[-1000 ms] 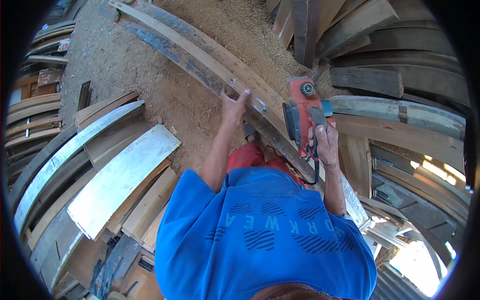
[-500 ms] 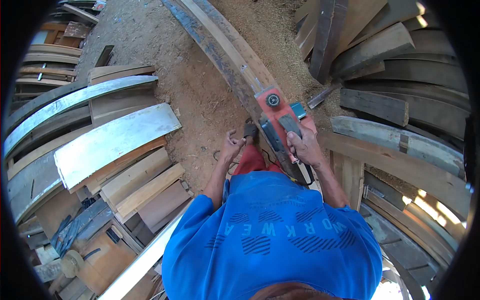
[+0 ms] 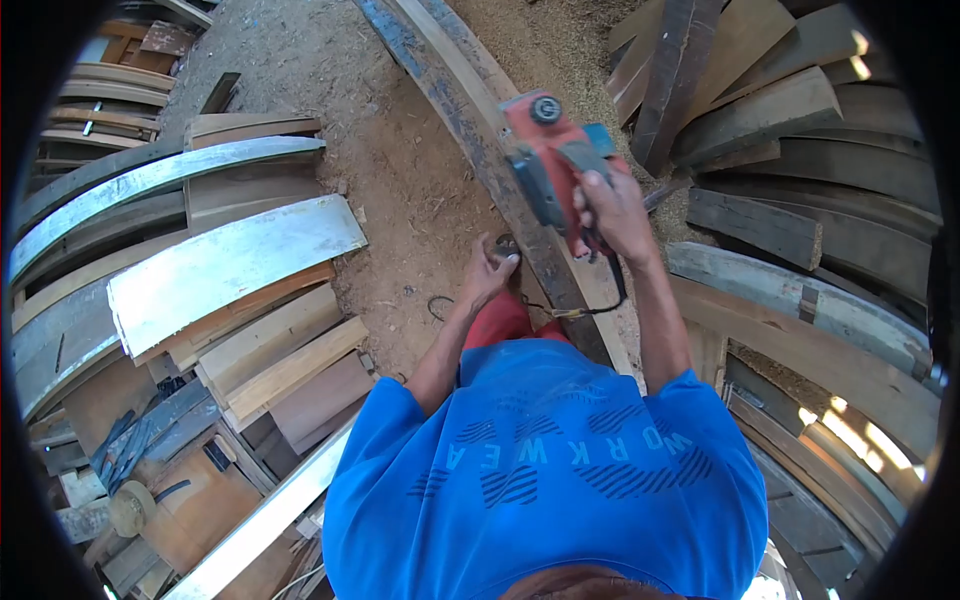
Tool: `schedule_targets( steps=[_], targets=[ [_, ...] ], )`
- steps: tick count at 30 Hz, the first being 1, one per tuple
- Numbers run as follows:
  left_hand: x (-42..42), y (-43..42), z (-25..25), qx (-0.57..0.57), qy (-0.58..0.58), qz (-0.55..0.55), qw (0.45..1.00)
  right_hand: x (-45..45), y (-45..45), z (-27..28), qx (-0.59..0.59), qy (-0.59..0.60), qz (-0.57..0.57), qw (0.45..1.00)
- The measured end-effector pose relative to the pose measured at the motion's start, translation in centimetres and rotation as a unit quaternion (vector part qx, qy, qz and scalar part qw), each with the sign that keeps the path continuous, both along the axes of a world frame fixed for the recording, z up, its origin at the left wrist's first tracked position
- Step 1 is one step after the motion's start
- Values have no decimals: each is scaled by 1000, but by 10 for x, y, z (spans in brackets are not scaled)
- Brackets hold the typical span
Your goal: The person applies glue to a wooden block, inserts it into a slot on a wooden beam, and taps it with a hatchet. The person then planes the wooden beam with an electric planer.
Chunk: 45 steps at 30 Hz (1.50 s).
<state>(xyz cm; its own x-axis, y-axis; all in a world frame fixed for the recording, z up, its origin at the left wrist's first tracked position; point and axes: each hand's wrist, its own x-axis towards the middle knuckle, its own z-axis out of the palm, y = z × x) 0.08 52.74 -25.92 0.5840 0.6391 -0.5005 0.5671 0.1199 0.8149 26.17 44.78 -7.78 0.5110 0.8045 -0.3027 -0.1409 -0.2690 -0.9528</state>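
My right hand [image 3: 612, 212] is wrapped round the rear handle of a red electric hand planer [image 3: 552, 135], with its black front knob pointing away from me. The planer is over a long, light wooden strip [image 3: 455, 70], which lies along a worn, blue-stained beam [image 3: 432, 100]. Whether its sole touches the wood cannot be made out. From the tool's back end a black power cord [image 3: 620, 292] loops down over the strip. My left hand [image 3: 488, 270] hangs left of the beam, holding nothing, its fingers loosely bent and apart.
Stacked boards stand on the left, among them a pale white panel [image 3: 235, 265]. To the right are piles of dark planks [image 3: 755, 225] and a thick upright-looking beam [image 3: 680, 80]. Dirt ground [image 3: 400, 190] with shavings lies between. My foot [image 3: 507, 245] is beside the beam.
My right hand has moved the planer forward, away from my body, along the strip. More of the cord shows behind it. My left hand has shifted slightly right, its fingers changing pose.
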Motion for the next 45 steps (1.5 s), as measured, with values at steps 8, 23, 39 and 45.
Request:
schedule_targets(
  steps=[8,23,39,45],
  targets=[
    [121,48,-2,60,-102,15,993,-3,-70,4,-41,-25,-19,999],
    [73,199,-35,43,-121,202,971,-55,-91,-32,-84,30,50,995],
    [-39,67,-44,28,98,59,993,29,177,-41,21,-96,58,993],
    [50,131,35,427,-15,-124,896,67,153,17,113,14,-52,992]
  ],
)
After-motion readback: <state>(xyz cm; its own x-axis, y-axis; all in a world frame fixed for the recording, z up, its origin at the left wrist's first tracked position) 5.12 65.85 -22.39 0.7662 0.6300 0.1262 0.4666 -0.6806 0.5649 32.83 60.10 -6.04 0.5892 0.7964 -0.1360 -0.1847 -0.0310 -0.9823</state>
